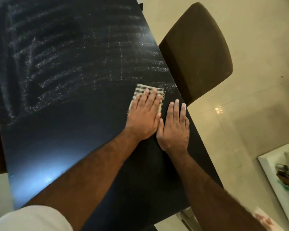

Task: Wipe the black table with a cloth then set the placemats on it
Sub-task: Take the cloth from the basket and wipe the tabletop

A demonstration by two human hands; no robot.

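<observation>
Glossy black table [57, 147] — frayed woven cloth [141, 90]

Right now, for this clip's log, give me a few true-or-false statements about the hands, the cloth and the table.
1. The left hand presses flat on the checked cloth. True.
2. The right hand holds a second cloth. False: it rests flat on the bare black table.
3. White streaks mark the far part of the table. True.
4. Placemats already lie on the table. False: none are on it.
5. The brown chair stands at the table's left side. False: it is at the right side.
</observation>
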